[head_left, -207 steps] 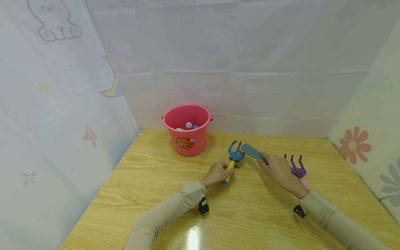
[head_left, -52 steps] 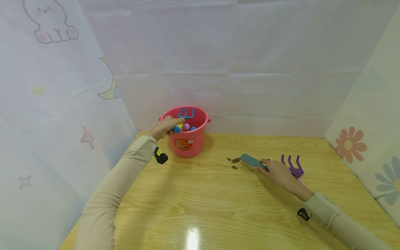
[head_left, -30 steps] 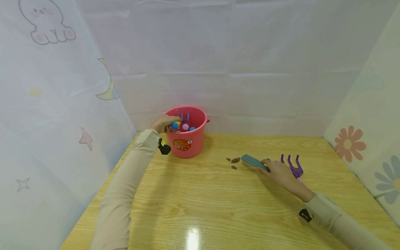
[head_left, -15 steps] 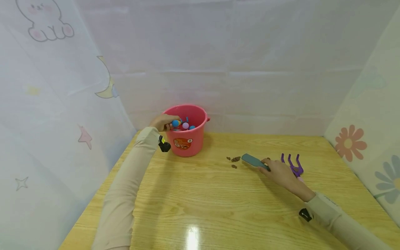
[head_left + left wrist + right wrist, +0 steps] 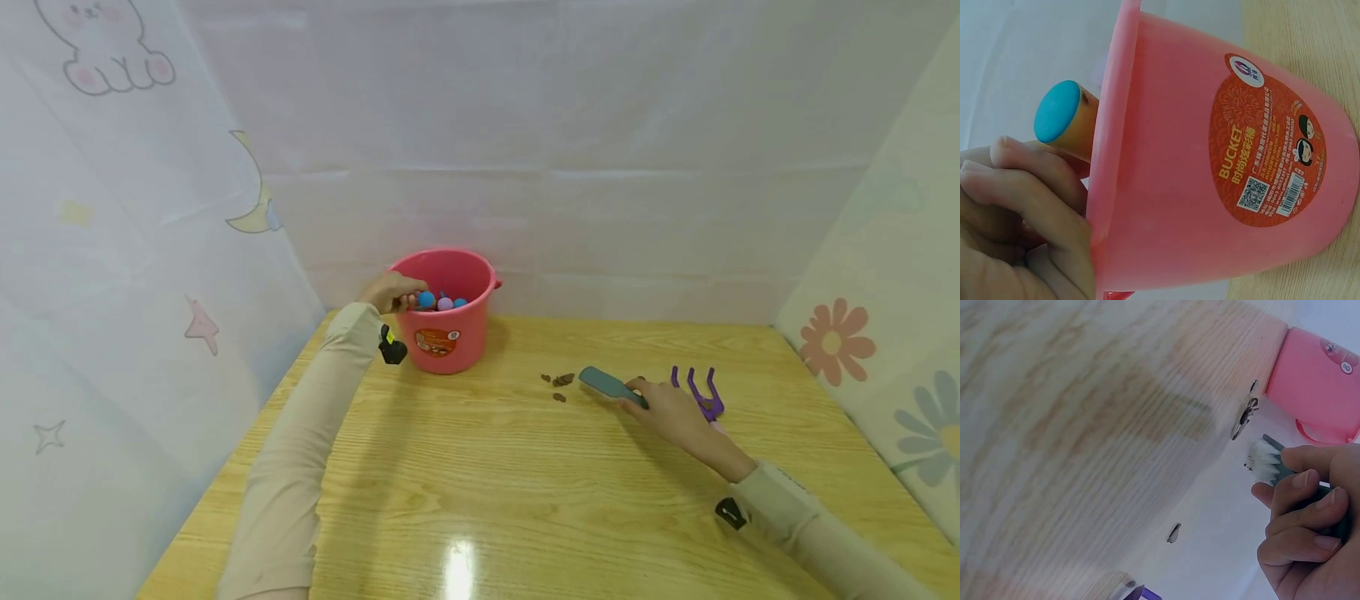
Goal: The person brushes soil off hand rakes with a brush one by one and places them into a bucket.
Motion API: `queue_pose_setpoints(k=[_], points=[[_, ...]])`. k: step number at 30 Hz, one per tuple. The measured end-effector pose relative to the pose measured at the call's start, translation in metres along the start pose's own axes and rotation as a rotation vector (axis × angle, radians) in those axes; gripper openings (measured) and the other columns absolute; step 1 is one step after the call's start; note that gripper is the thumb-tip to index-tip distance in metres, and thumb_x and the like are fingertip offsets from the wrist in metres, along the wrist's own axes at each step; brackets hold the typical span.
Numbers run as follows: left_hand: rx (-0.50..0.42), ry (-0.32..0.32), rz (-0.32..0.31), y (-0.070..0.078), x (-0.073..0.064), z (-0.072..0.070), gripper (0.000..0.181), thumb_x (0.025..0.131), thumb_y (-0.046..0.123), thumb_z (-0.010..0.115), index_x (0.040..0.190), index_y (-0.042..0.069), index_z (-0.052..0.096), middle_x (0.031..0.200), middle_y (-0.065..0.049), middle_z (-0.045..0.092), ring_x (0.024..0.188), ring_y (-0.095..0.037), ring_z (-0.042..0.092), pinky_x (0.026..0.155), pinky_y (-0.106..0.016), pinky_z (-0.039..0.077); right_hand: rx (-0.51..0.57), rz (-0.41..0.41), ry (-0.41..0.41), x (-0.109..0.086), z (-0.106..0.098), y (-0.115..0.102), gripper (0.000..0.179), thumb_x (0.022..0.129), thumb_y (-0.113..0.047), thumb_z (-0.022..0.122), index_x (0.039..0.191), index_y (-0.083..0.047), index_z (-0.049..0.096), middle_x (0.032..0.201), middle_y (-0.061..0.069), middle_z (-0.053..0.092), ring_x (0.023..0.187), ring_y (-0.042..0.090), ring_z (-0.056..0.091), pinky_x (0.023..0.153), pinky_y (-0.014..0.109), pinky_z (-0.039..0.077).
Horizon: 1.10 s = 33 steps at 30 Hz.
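My left hand (image 5: 390,293) is at the left rim of the pink bucket (image 5: 457,346), its curled fingers against the handle of a toy garden fork (image 5: 1085,128). The yellow handle with its blue end leans over the rim; its blue tines are mostly hidden inside. My right hand (image 5: 671,417) grips a small grey-green brush (image 5: 609,385); the right wrist view shows its white bristles (image 5: 1263,464). Left of the brush lie several brown crumbs (image 5: 564,380) on the wooden table. A purple garden fork (image 5: 705,402) lies beyond the right hand, its pink handle partly covered.
Inside the bucket show a lilac rounded end (image 5: 445,304) and another blue rounded end (image 5: 461,303). The wooden table (image 5: 480,467) runs back to a white cloth wall (image 5: 555,225). Printed cloth walls stand at left and right.
My left hand has carried the blue-and-yellow fork from the table to the bucket and lowered its tines inside. Lately the handle has tipped over the rim. The right hand with the brush barely moves.
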<state>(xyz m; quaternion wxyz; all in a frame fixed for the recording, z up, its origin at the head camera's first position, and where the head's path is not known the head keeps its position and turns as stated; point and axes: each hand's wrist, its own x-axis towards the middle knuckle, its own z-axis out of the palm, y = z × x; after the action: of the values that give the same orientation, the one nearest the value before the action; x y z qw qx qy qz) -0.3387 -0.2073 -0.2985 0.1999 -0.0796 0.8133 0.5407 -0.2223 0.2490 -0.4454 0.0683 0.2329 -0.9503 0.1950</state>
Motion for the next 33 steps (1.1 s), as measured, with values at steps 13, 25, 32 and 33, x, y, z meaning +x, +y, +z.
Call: queue_pose_setpoints(k=[13, 25, 32, 33], points=[[0.002, 0.050, 0.092, -0.006, -0.006, 0.000, 0.029, 0.101, 0.016, 0.051, 0.074, 0.006, 0.055, 0.054, 0.002, 0.044, 0.041, -0.002, 0.037, 0.045, -0.014, 0.030, -0.012, 0.002, 0.002, 0.001, 0.001, -0.001, 0.039, 0.096, -0.022, 0.066, 0.119, 0.010, 0.062, 0.049, -0.009, 0.033, 0.039, 0.002, 0.023, 0.037, 0.018, 0.022], [0.087, 0.241, 0.284, -0.015, -0.015, 0.011, 0.033, 0.101, 0.013, 0.050, 0.071, 0.004, 0.056, 0.050, 0.002, 0.048, 0.042, -0.005, 0.044, 0.045, -0.017, 0.037, 0.008, 0.014, -0.034, 0.007, 0.000, 0.001, 0.041, 0.096, -0.022, 0.066, 0.121, 0.010, 0.060, 0.050, -0.008, 0.038, 0.039, 0.004, 0.027, 0.038, 0.018, 0.025], [0.122, 0.341, 0.312, -0.018, -0.015, 0.009, 0.025, 0.101, 0.017, 0.051, 0.099, -0.003, 0.066, 0.054, 0.003, 0.048, 0.045, -0.006, 0.042, 0.048, -0.019, 0.037, 0.022, 0.023, -0.049, 0.007, -0.001, 0.002, 0.042, 0.097, -0.022, 0.064, 0.122, 0.011, 0.059, 0.051, -0.007, 0.040, 0.039, 0.005, 0.031, 0.038, 0.019, 0.026], [0.125, 0.363, 0.310, -0.018, -0.016, 0.007, 0.026, 0.100, 0.018, 0.051, 0.105, -0.003, 0.066, 0.055, 0.003, 0.049, 0.047, -0.006, 0.044, 0.051, -0.020, 0.040, 0.025, 0.022, -0.049, 0.007, -0.001, 0.001, 0.042, 0.097, -0.022, 0.064, 0.123, 0.010, 0.059, 0.051, -0.007, 0.040, 0.039, 0.005, 0.031, 0.038, 0.019, 0.027]])
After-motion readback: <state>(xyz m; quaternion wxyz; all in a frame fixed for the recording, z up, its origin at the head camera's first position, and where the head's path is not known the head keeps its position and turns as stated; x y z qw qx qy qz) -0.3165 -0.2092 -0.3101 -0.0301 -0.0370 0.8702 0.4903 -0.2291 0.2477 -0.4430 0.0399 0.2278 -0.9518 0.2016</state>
